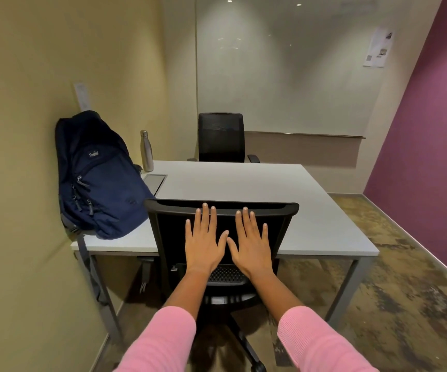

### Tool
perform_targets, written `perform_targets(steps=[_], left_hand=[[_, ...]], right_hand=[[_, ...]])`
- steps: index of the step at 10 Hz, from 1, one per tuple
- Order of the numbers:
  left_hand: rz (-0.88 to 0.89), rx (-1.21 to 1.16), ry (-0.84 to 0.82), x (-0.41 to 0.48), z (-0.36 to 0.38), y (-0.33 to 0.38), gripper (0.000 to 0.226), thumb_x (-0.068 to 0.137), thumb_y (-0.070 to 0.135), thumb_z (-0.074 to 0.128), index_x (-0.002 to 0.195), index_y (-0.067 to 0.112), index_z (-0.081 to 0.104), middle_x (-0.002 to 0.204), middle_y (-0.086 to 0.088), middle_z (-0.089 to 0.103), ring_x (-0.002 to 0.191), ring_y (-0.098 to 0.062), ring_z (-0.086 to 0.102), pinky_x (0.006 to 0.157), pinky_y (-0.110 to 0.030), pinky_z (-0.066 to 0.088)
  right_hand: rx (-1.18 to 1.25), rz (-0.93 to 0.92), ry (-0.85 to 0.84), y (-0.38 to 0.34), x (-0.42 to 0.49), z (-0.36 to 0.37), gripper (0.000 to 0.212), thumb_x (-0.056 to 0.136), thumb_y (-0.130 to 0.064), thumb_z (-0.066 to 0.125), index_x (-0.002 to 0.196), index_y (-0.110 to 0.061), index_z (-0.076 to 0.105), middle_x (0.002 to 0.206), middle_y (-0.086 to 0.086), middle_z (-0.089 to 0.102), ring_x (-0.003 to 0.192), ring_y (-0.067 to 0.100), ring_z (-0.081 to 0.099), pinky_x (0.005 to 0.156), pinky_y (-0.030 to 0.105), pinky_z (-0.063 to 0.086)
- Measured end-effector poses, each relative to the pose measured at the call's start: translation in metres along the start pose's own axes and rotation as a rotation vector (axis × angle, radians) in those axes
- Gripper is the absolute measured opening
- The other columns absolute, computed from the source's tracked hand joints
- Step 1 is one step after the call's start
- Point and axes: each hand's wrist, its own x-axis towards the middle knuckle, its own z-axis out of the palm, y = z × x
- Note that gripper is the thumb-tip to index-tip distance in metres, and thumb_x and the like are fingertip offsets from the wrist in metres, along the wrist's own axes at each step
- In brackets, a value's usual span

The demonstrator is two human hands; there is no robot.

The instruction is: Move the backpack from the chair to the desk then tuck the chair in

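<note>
A navy backpack (pixel 99 175) stands upright on the left end of the grey desk (pixel 244 183), leaning against the left wall, with a strap hanging over the desk edge. The black mesh office chair (pixel 168 232) sits at the near side of the desk, its backrest against the desk edge and its seat hidden under the top. My left hand (pixel 203 240) and my right hand (pixel 252 242) lie flat side by side on the back of the backrest, fingers spread and pointing up, holding nothing.
A steel bottle (pixel 146 151) stands behind the backpack next to a cable hatch (pixel 154 181). A second black chair (pixel 221 136) stands at the far side of the desk. A purple wall runs along the right; patterned carpet lies between it and the desk.
</note>
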Motion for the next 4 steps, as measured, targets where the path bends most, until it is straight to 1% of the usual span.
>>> perform_targets(steps=[1,2,3,4], left_hand=[[-0.007,0.010,-0.011,0.001,0.000,0.000,0.064,0.087,0.053,-0.001,0.136,0.017,-0.017,0.155,-0.010,-0.008,0.141,-0.023,-0.008,0.115,-0.043,0.000],[-0.013,0.018,-0.033,-0.001,-0.003,0.002,0.062,0.096,0.046,0.019,0.135,0.017,-0.019,0.155,-0.009,-0.011,0.141,-0.022,-0.011,0.115,-0.042,-0.002],[0.004,0.040,-0.018,0.000,-0.006,0.001,0.061,0.096,0.047,0.017,0.134,0.016,-0.020,0.155,-0.009,-0.010,0.141,-0.022,-0.012,0.115,-0.041,-0.004],[0.014,0.084,0.027,0.009,-0.016,-0.004,0.064,0.087,0.055,-0.002,0.134,0.014,-0.019,0.155,-0.010,-0.009,0.138,-0.021,-0.016,0.111,-0.040,-0.011]], right_hand=[[-0.006,0.010,-0.035,-0.001,0.001,-0.002,0.070,0.075,-0.052,-0.007,0.134,-0.017,-0.019,0.145,0.002,-0.022,0.134,0.020,-0.021,0.109,0.042,-0.011],[-0.002,0.020,-0.059,-0.002,-0.001,-0.004,0.070,0.073,-0.052,-0.010,0.133,-0.019,-0.021,0.144,0.001,-0.024,0.133,0.019,-0.023,0.112,0.045,-0.009],[0.020,0.027,-0.086,-0.001,0.002,-0.009,0.076,0.072,-0.055,-0.010,0.138,-0.018,-0.016,0.150,0.002,-0.018,0.134,0.018,-0.023,0.116,0.050,-0.002],[0.093,0.049,-0.105,0.002,0.009,-0.034,0.072,0.084,-0.057,0.004,0.144,-0.019,-0.003,0.157,0.007,-0.003,0.141,0.019,-0.014,0.115,0.048,0.000]])
